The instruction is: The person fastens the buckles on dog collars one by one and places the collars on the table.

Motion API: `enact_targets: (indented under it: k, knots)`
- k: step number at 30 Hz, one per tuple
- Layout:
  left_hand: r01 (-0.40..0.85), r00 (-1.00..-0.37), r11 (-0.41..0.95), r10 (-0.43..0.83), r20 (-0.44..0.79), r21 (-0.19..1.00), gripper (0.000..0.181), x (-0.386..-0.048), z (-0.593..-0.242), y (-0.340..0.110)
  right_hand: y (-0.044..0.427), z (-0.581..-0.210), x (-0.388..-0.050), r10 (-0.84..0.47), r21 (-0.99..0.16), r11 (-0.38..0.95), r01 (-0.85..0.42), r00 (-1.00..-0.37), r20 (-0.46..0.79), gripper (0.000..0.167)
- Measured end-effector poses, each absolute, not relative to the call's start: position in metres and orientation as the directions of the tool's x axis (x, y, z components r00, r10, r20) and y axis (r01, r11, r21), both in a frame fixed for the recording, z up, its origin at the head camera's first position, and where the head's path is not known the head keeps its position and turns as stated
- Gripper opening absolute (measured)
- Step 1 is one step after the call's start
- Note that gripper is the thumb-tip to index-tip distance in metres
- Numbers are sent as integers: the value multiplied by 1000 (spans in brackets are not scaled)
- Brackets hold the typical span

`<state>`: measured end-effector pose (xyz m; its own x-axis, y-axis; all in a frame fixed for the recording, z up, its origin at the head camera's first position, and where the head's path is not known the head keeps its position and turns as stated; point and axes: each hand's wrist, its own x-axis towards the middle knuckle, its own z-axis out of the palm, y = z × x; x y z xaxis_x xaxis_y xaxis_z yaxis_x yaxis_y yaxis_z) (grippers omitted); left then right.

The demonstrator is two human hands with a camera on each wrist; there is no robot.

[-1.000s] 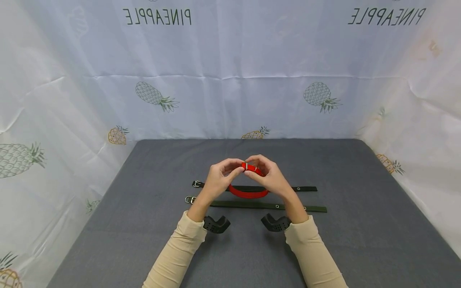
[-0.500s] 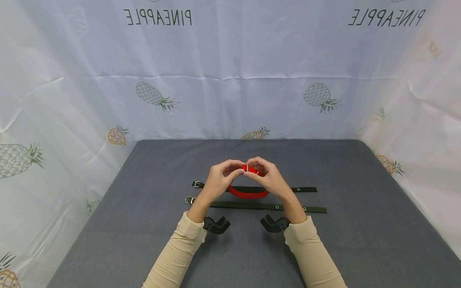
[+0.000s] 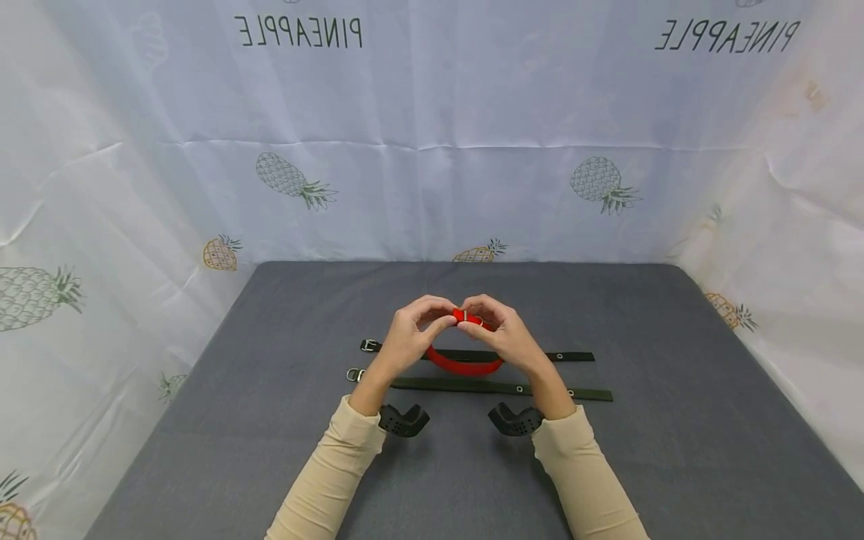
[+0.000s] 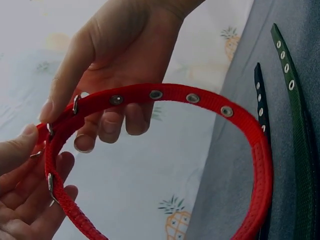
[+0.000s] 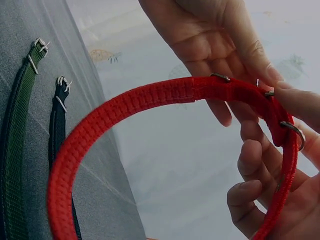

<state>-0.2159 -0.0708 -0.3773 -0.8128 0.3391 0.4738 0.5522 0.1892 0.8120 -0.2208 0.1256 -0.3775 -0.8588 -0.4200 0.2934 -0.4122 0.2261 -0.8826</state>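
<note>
left hand [image 3: 407, 335] and right hand [image 3: 508, 334] close together, both pinched a red eyelet collar [image 3: 466, 367] at its top — its loop hung below them, black collar [image 3: 570, 356] and green collar [image 3: 445, 384] lay beneath the hands

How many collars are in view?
3: red collar in the left hand and right hand; black collar on the table; green collar on the table, nearer the head camera.

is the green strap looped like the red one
No, the green strap lies stretched out on the table, while the left hand and right hand hold the red strap in a loop.
</note>
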Motion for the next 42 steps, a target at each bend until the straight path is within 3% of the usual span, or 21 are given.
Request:
enact_targets:
  k: [18, 37, 42]
  knots:
    - [555, -820, 193, 290, 494, 809, 22, -216, -373, -77, 130, -378, -223, -428, -895, 160, -417, -846, 317, 27]
    - [571, -804, 51, 236, 545, 820, 21, -216, -374, -71, 131, -374, -221, -402, -900, 163, -404, -860, 313, 23]
    - [559, -819, -14, 146, 554, 829, 22, -216, -372, -74, 133, -374, -221, -375, -910, 163, -380, -877, 299, 19]
